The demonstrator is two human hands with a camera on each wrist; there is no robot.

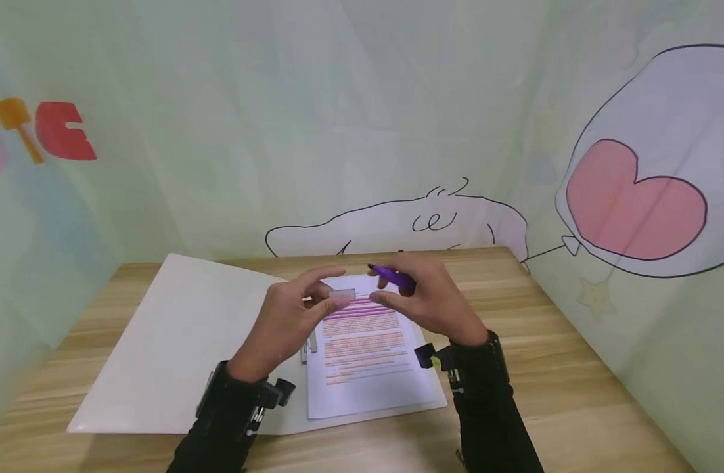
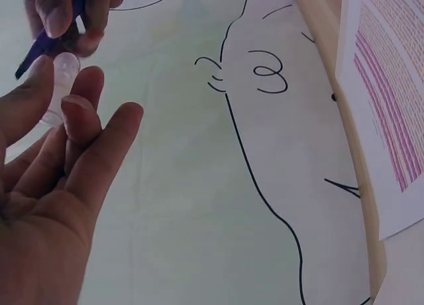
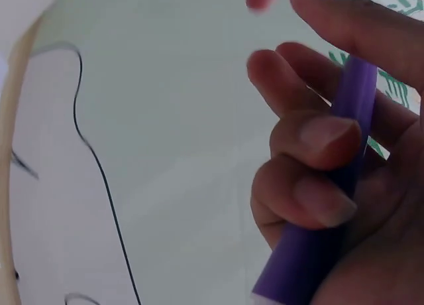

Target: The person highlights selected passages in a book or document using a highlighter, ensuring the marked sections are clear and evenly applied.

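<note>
Over the top of a printed sheet (image 1: 370,397), both hands are raised close together. The left hand (image 1: 282,322) pinches a small clear cylinder (image 2: 65,76), like a translucent cap, between thumb and fingers. In the right hand (image 1: 435,299) is a purple marker (image 3: 298,258), with the ring and little fingers curled round its barrel. The marker's dark tip points left, towards the left hand, in the head view. Pink-purple and orange marks run along the sheet's lines of text.
The sheet lies in a white open folder (image 1: 184,348) with a metal clip (image 1: 313,341) at its spine. Underneath is a wooden table (image 1: 575,407). A pale printed curtain (image 1: 338,118) stands behind and at both sides.
</note>
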